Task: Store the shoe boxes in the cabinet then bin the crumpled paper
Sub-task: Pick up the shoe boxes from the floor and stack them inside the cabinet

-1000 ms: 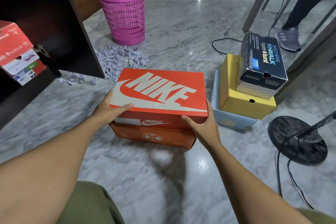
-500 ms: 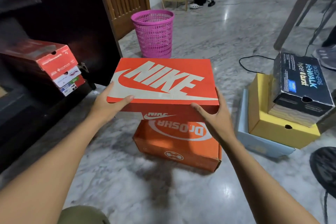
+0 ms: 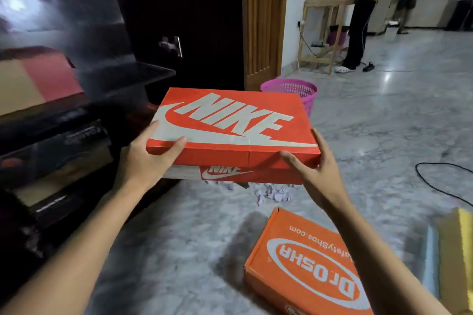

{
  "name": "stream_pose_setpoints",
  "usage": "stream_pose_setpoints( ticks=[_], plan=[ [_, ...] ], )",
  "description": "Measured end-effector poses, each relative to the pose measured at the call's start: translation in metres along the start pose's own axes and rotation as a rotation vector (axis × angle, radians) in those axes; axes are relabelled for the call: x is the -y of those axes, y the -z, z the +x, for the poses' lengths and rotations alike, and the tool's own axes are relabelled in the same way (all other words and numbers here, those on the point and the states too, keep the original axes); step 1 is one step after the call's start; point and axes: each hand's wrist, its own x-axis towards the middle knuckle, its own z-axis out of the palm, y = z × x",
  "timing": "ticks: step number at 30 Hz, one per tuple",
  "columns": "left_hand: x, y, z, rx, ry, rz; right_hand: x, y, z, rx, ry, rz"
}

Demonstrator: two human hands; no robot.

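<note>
I hold a red Nike shoe box [image 3: 230,125] in the air with both hands. My left hand [image 3: 146,161] grips its near left corner, my right hand [image 3: 314,174] its near right corner. The box hangs level, just right of the dark cabinet [image 3: 76,148], whose shelves hold a red and tan box [image 3: 38,82] above and a dark box [image 3: 58,151] below. An orange Dr.Osha box [image 3: 307,263] lies on the floor under my right arm. Crumpled paper [image 3: 271,194] lies on the floor beneath the held box. The pink bin [image 3: 304,92] stands behind it.
A yellow box [image 3: 458,250] shows at the right edge. A black cable [image 3: 435,176] curves across the marble floor on the right. A wooden door [image 3: 263,20] stands behind the bin. Two people stand by a wooden stand [image 3: 325,33] at the back.
I have lifted the Nike box higher and carried it left toward the cabinet. The view turned left, and the orange box on the floor now lies to the lower right.
</note>
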Motion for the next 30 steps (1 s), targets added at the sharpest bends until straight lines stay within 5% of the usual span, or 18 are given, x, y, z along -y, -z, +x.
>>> stream_pose_setpoints(
  ticks=[6,18,30],
  plan=[
    [-0.027,0.104,0.037,-0.231,0.053,0.036,0.092,-0.078,0.056,0.145,0.047,0.055],
    [-0.025,0.200,0.106,-0.538,0.083,-0.162,0.179,-0.210,0.125,0.306,0.179,0.140],
    [0.023,0.260,0.199,-0.786,0.303,0.076,0.209,-0.371,0.226,0.509,0.216,0.215]
  ],
)
